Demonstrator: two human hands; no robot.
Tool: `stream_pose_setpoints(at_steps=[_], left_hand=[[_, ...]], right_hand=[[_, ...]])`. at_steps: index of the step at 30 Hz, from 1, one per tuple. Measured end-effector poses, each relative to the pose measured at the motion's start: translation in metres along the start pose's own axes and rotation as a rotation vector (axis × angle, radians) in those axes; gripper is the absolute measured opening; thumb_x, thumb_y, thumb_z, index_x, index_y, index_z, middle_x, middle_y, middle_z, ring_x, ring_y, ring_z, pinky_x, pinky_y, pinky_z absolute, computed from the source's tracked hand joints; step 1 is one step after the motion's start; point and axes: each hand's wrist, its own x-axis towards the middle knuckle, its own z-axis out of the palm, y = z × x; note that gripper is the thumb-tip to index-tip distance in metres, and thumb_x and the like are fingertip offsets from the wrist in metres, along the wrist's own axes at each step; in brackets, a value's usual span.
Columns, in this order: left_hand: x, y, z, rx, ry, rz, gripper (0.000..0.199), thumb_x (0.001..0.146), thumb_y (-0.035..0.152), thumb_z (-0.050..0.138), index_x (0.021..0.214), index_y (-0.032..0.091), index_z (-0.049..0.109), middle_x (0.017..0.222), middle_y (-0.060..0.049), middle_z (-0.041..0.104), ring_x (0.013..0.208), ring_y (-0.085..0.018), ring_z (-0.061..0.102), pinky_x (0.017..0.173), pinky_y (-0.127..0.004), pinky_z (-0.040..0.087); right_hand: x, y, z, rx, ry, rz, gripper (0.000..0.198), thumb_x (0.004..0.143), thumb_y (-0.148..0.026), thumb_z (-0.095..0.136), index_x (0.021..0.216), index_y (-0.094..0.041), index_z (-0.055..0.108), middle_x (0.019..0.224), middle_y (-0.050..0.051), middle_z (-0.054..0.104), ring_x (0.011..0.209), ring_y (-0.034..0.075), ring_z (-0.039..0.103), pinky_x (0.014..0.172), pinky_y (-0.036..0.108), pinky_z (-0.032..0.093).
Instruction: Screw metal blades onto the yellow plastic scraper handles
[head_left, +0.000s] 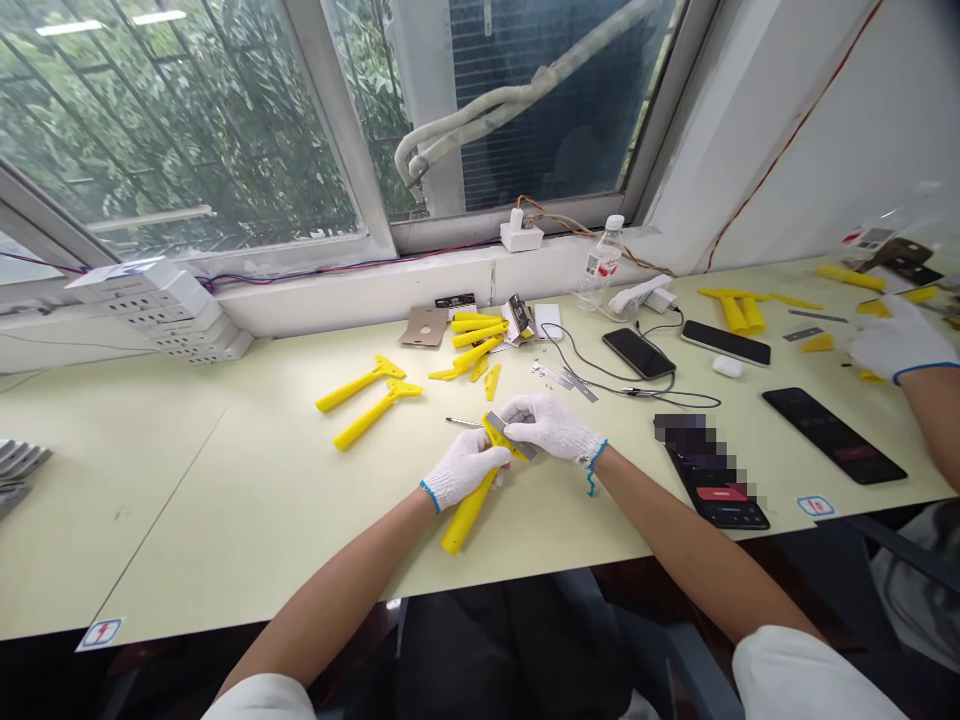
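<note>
My left hand [463, 467], in a white knit glove, is closed around the upper part of a yellow scraper handle [466, 520] whose butt end points toward me. A flat grey blade [498, 424] lies across the scraper's head. My gloved right hand [551, 428] pinches that blade against the head with thumb and fingers. A thin screwdriver [463, 422] lies just beyond my left hand, partly hidden by it. Past my right hand are several loose blades [577, 384] and tiny screws [541, 370]. A small yellow cover piece [492, 382] lies near them.
Two yellow scrapers [379, 410] lie to the left. More yellow handles [476, 340] are piled at the back beside a cardboard piece [424, 327]. Phones [639, 353], a cable [600, 385] and a bottle [601, 265] stand or lie rightward. A co-worker's gloved hand [900, 340] is far right.
</note>
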Motion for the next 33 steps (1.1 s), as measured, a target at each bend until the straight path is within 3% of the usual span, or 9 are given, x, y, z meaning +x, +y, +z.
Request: stream_pose_setpoints(at_steps=[12, 19, 21, 23, 25, 27, 28, 30, 33], left_hand=[[0.0, 0.007, 0.0, 0.019, 0.006, -0.028, 0.013, 0.079, 0.03, 0.072, 0.08, 0.017, 0.07, 0.067, -0.002, 0.067, 0.056, -0.015, 0.061, 0.057, -0.027, 0.048], [0.001, -0.009, 0.001, -0.007, -0.024, 0.026, 0.018, 0.082, 0.033, 0.072, 0.076, 0.016, 0.07, 0.069, -0.002, 0.069, 0.055, -0.014, 0.06, 0.057, -0.027, 0.047], [0.007, -0.016, -0.004, -0.039, 0.04, 0.097, 0.026, 0.088, 0.038, 0.067, 0.075, 0.016, 0.069, 0.068, -0.003, 0.068, 0.054, -0.014, 0.058, 0.056, -0.027, 0.045], [0.02, -0.019, -0.018, -0.029, 0.214, 0.192, 0.04, 0.098, 0.048, 0.057, 0.075, 0.017, 0.068, 0.065, -0.003, 0.064, 0.052, -0.014, 0.053, 0.052, -0.027, 0.041], [0.037, -0.016, -0.04, 0.155, 0.456, 0.329, 0.04, 0.103, 0.046, 0.051, 0.091, 0.017, 0.075, 0.074, -0.004, 0.069, 0.063, -0.018, 0.062, 0.063, -0.03, 0.05], [0.056, -0.009, -0.066, 0.522, 0.68, 0.44, 0.028, 0.1, 0.036, 0.057, 0.107, 0.018, 0.078, 0.09, -0.008, 0.076, 0.086, -0.025, 0.071, 0.083, -0.037, 0.056], [0.066, -0.006, -0.078, 0.717, 0.733, 0.456, 0.027, 0.098, 0.032, 0.06, 0.113, 0.018, 0.078, 0.103, -0.012, 0.078, 0.1, -0.029, 0.073, 0.095, -0.041, 0.056], [0.082, -0.001, -0.097, 1.027, 0.761, 0.381, 0.029, 0.095, 0.028, 0.066, 0.12, 0.017, 0.077, 0.122, -0.018, 0.077, 0.121, -0.037, 0.069, 0.106, -0.048, 0.052], [0.097, 0.0, -0.107, 1.261, 0.687, 0.237, 0.033, 0.1, 0.035, 0.068, 0.127, 0.018, 0.076, 0.128, -0.019, 0.076, 0.126, -0.041, 0.066, 0.108, -0.052, 0.049]], right_hand=[[0.001, 0.001, 0.005, -0.011, 0.027, -0.007, 0.028, 0.089, -0.028, 0.07, 0.11, -0.014, 0.083, 0.102, 0.007, 0.082, 0.085, 0.017, 0.072, 0.071, 0.026, 0.054], [-0.001, -0.002, 0.0, -0.095, -0.084, -0.022, 0.025, 0.092, -0.03, 0.063, 0.105, -0.016, 0.08, 0.1, 0.004, 0.079, 0.082, 0.014, 0.069, 0.07, 0.024, 0.051], [-0.001, -0.001, 0.0, -0.066, -0.055, 0.011, 0.022, 0.091, -0.031, 0.062, 0.1, -0.016, 0.076, 0.088, 0.002, 0.075, 0.069, 0.011, 0.062, 0.061, 0.023, 0.046], [-0.001, 0.002, -0.002, -0.04, -0.027, 0.078, 0.022, 0.09, -0.033, 0.062, 0.1, -0.016, 0.073, 0.079, 0.0, 0.07, 0.059, 0.01, 0.056, 0.054, 0.023, 0.04], [0.001, 0.006, -0.006, -0.042, 0.016, 0.135, 0.022, 0.088, -0.035, 0.062, 0.098, -0.017, 0.071, 0.073, -0.001, 0.066, 0.056, 0.01, 0.054, 0.052, 0.023, 0.038], [0.004, 0.011, -0.01, -0.05, 0.084, 0.165, 0.021, 0.084, -0.035, 0.062, 0.093, -0.017, 0.069, 0.071, -0.002, 0.063, 0.056, 0.01, 0.052, 0.052, 0.023, 0.036], [0.006, 0.014, -0.012, -0.053, 0.12, 0.176, 0.019, 0.082, -0.034, 0.062, 0.089, -0.017, 0.068, 0.07, -0.002, 0.061, 0.057, 0.01, 0.051, 0.052, 0.023, 0.036], [0.01, 0.019, -0.014, -0.086, 0.182, 0.196, 0.016, 0.079, -0.034, 0.061, 0.081, -0.017, 0.064, 0.068, -0.003, 0.059, 0.058, 0.009, 0.05, 0.053, 0.024, 0.035], [0.014, 0.023, -0.015, -0.161, 0.216, 0.214, 0.016, 0.079, -0.033, 0.058, 0.075, -0.018, 0.058, 0.067, -0.002, 0.058, 0.06, 0.01, 0.052, 0.054, 0.025, 0.034]])
